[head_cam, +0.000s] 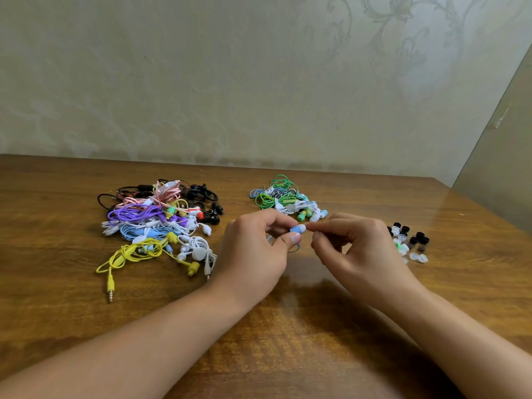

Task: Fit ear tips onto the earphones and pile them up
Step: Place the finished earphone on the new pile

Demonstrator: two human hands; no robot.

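- The left hand [256, 249] pinches a light blue earbud [295, 229] between thumb and curled fingers, holding it just above the table [288, 326] near the middle of the view.
- A white ear tip [302, 227] sits at the right end of that earbud, touching it; whether it is fully seated cannot be told.
- The right hand [357, 249] meets it from the other side, its thumb and forefinger pinched together at the ear tip, the other fingers curled under.
- The two hands are close together, their fingertips almost touching around the earbud; both forearms reach in from the bottom of the view.
- A thin light blue cable [295, 250] loops down below the left thumb.
- Just behind the hands lies a small heap of earphones [283, 198] with green, white and light blue cords.
- Well to the left lies a larger tangled pile [155, 220] of purple, pink, black, blue, white and yellow earphones, with a yellow plug [110, 286] trailing toward the near edge.
- To the right of the right hand, loose ear tips [411, 243] lie scattered on the wood: black ones farther back, clear and white ones nearer, a green one among them.
- A patterned pale wall [259, 82] stands behind the table.
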